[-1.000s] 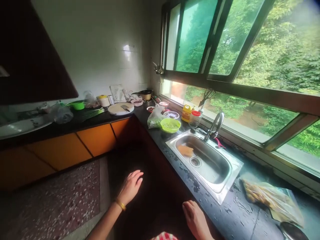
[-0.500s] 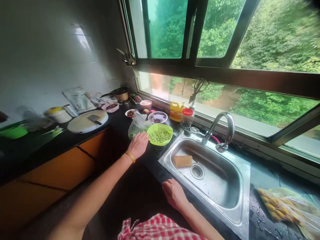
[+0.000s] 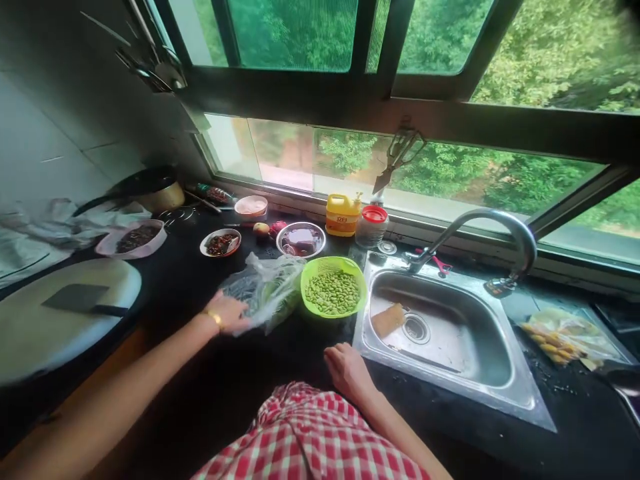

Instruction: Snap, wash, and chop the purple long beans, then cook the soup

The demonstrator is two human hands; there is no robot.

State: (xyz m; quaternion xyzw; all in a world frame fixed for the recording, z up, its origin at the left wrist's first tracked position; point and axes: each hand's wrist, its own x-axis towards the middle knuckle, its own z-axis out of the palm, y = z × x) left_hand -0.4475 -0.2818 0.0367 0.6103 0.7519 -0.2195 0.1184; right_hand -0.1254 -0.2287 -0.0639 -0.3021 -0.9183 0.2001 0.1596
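Observation:
My left hand (image 3: 231, 315) is at the near left edge of a clear plastic bag (image 3: 263, 287), its fingers closed on the film. Something green shows through the bag. Touching the bag's right side is a lime-green basket (image 3: 306, 301) of shelled green beans (image 3: 333, 292). My right hand (image 3: 347, 370) lies curled at the counter's front edge, just left of the sink, and nothing shows in it.
The steel sink (image 3: 525, 400) holds a tan sponge (image 3: 389, 320) under a curved faucet (image 3: 525, 243). Behind the basket stand a metal bowl (image 3: 283, 250), a yellow jug (image 3: 341, 217) and a red-lidded jar (image 3: 371, 233). A cleaver (image 3: 75, 298) lies on the round board (image 3: 40, 340).
The view has turned and come closer to the counter. My left hand has shifted left, away from the basket, along the bag. My right hand stays curled by the sink.

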